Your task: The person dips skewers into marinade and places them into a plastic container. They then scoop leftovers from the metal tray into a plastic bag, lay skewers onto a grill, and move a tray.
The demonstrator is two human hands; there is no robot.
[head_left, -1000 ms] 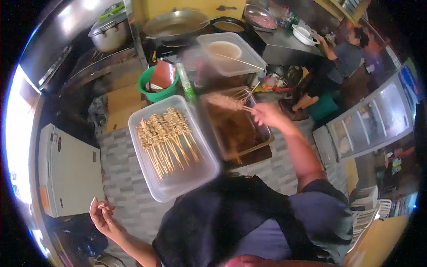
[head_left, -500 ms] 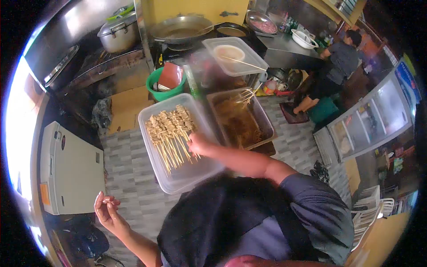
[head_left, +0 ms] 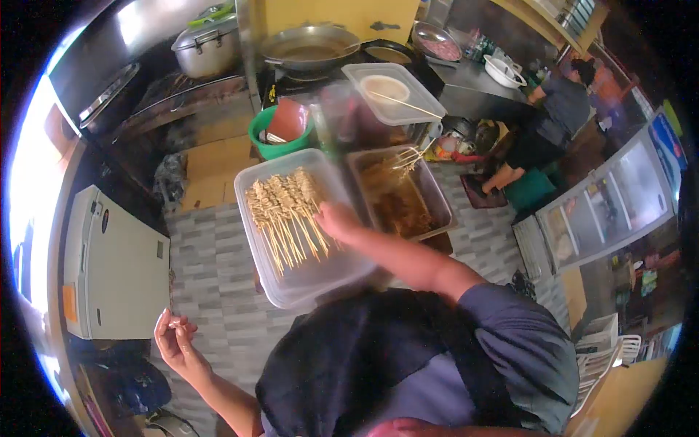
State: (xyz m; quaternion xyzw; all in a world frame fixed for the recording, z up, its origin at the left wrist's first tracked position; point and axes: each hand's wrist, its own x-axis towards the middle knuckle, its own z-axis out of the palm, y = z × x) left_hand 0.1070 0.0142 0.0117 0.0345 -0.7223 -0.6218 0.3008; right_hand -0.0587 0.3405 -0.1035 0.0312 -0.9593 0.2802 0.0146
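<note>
So the right hand (head_left: 337,221) is reaching in over the big translucent white rectangular plastic tub (head_left: 320,282), right at the edge of a bunch of pale brown meat skewers on thin wooden sticks (head_left: 285,200). It's kinda blurry and seen from the back, so can't tell whether the fingers are clamped on a stick or just touching. The skewers lie side by side inside the tub, meat ends at the far side, bare sticks pointing back toward the person.

The left hand (head_left: 177,344) is way off to the side over the grey tiled floor (head_left: 211,277), palm up-ish, fingers loosely curled with a bit of a gap. The two hands are well apart.

Just to the right of the tub sits a rectangular tray with raised sides (head_left: 440,186) and brown liquid in it, with a few pale sticks (head_left: 408,158) leaning in its far corner. Beyond the tub there's a round green plastic basin (head_left: 280,151) with a flat reddish-brown item (head_left: 291,119) poking out. Past the tray is a clear plastic lid-like piece (head_left: 408,116) with a thin stick (head_left: 408,105) across it. Further back, there's a wide metal pan (head_left: 309,52), and a co-worker (head_left: 564,102) is over by the metal bench (head_left: 473,84).
</note>
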